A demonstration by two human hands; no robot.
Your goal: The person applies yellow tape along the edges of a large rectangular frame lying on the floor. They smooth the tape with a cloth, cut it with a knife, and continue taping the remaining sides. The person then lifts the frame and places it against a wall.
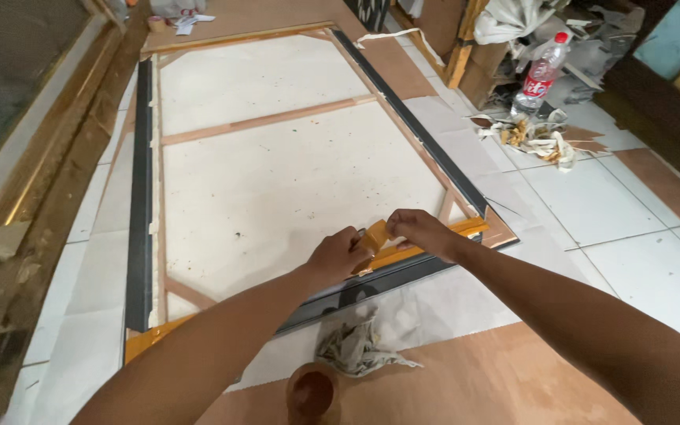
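White floor tiles [615,205] and sheets of brown paper [466,386] carry a large picture frame [142,205], laid face down with its wooden stretcher bars [265,120] and pale canvas back [277,189] upward.

Grip state:
1. My left hand [336,256] is closed around a roll of brown tape [373,236], held just above the near edge of the frame.
2. My right hand [423,230] pinches the free end of the tape between thumb and fingers, directly beside the roll. The two hands are almost touching.

Position of the tape: a glossy orange-brown strip [434,236] already lies along the near edge, running from my right hand toward the near right corner. Another taped patch [155,330] shows at the near left corner, well to the left of my left hand.

Progress, as judged from this view: the near edge is covered at both ends, but the stretch between my left hand and the left corner shows bare dark moulding. The left, right and far edges carry no tape that I can see. Most of the perimeter therefore remains uncovered.

Nearby items: a crumpled wad of paper [356,350] lies just below my hands, a second tape roll [312,391] below that, and a plastic bottle [541,79] stands far off to the right among scraps.
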